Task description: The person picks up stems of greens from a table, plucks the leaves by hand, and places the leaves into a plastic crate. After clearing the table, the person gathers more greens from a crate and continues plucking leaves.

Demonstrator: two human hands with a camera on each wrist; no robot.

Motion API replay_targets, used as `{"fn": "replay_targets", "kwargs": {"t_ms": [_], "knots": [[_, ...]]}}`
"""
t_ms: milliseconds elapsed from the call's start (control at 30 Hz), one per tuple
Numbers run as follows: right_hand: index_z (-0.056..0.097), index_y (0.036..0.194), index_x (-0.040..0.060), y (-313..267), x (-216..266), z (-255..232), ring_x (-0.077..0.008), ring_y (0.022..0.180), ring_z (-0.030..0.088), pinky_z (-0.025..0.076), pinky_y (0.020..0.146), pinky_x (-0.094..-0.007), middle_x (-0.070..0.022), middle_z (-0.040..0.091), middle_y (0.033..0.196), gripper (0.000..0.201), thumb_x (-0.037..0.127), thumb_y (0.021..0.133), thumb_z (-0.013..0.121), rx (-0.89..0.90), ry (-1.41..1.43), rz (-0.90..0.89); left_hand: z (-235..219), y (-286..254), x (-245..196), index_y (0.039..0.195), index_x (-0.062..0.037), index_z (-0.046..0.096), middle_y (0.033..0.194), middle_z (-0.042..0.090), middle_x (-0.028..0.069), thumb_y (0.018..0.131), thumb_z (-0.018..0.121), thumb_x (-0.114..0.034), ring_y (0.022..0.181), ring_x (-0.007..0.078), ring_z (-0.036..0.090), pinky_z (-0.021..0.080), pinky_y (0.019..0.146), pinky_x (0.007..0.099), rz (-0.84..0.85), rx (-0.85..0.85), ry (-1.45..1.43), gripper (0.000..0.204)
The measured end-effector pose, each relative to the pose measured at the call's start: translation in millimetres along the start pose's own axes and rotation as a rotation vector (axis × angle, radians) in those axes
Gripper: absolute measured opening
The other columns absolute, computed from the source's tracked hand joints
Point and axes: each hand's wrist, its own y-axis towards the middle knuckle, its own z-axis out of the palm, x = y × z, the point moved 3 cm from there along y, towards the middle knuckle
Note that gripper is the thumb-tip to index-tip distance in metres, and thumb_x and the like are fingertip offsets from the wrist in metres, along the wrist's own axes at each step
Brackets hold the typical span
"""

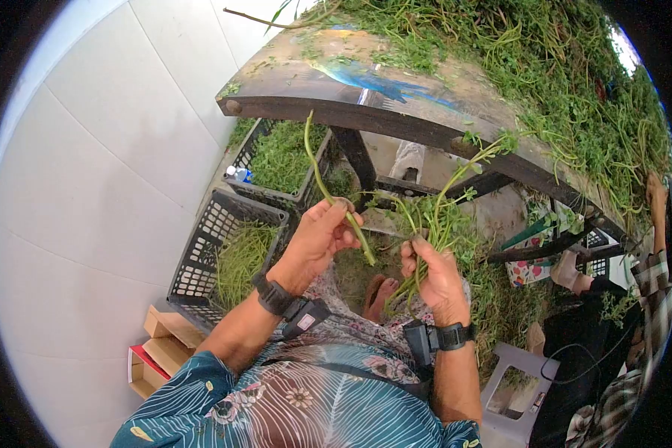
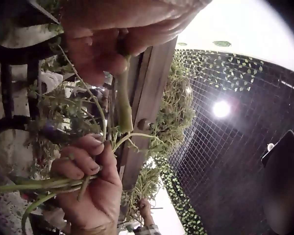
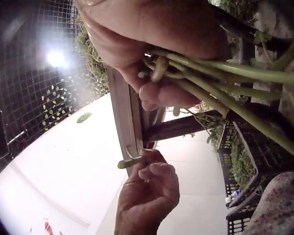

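My left hand (image 1: 315, 237) pinches one thick bare green stem (image 1: 317, 168) between thumb and fingers; its long end points up toward the table edge and its cut end slants down to the right. In the left wrist view the thick cut end of this stem (image 2: 123, 105) shows close up. A bunch of leafy green stems (image 1: 444, 200) is gripped in my right hand (image 1: 442, 278), with leaves above the fist and bare ends below. The right wrist view shows several stems (image 3: 220, 88) running out from between thumb and fingers. Both hands are side by side over the lap.
A wooden table (image 1: 336, 95) in front bears a large heap of greens (image 1: 575, 89). Black crates (image 1: 194, 250) with greens stand at the left, by cardboard boxes (image 1: 173, 340). At the right are a grey plastic stool (image 1: 500, 418) and another person's arm (image 1: 658, 213).
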Motion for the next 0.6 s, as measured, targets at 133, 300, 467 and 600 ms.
{"fn": "replay_targets", "kwargs": {"t_ms": [133, 300, 467, 600], "knots": [[0.055, 0.089, 0.0036, 3.7, -2.2, -6.6, -0.0125, 0.057, 0.049, 0.039, 0.052, -0.0273, -0.0054, 0.058, 0.075, 0.015, 0.016, 0.082, 0.06, -0.058, 0.042, -0.031, -1.5, 0.4, -1.9, 0.094, -0.0075, 0.05, 0.082, 0.059, 0.0054, 0.09, 0.049, -0.025, 0.062, 0.0094, 0.056, 0.052, 0.061, 0.0281, 0.051, 0.063, -0.024, 0.018], [0.053, 0.09, 0.0049, 2.6, 1.6, -9.0, -0.011, 0.059, 0.046, 0.037, 0.055, -0.027, -0.0035, 0.056, 0.076, 0.015, 0.016, 0.082, 0.059, -0.092, 0.068, -0.062, 13.9, -6.3, -13.1, 0.097, -0.0063, 0.051, 0.088, 0.06, 0.0071, 0.09, 0.049, -0.024, 0.067, 0.0108, 0.059, 0.052, 0.066, 0.0272, 0.093, 0.058, -0.038, 0.019], [0.052, 0.091, 0.0042, 3.3, 0.3, -9.4, -0.0115, 0.059, 0.047, 0.037, 0.055, -0.0275, -0.0048, 0.057, 0.078, 0.015, 0.017, 0.084, 0.057, -0.07, 0.13, -0.074, 23.6, -5.4, -24.1, 0.098, -0.0055, 0.05, 0.094, 0.06, 0.0088, 0.09, 0.049, -0.025, 0.072, 0.0124, 0.061, 0.053, 0.074, 0.0318, 0.165, 0.155, -0.113, 0.021], [0.053, 0.094, 0.0029, -3.6, 4.5, 2.6, -0.0125, 0.06, 0.048, 0.039, 0.055, -0.0287, -0.0058, 0.057, 0.078, 0.018, 0.018, 0.084, 0.057, -0.019, 0.04, -0.049, 20.2, -4.3, -23.2, 0.098, -0.0062, 0.05, 0.092, 0.06, 0.0082, 0.09, 0.05, -0.025, 0.071, 0.0122, 0.061, 0.053, 0.074, 0.0325, 0.122, 0.147, -0.17, 0.02]]}}
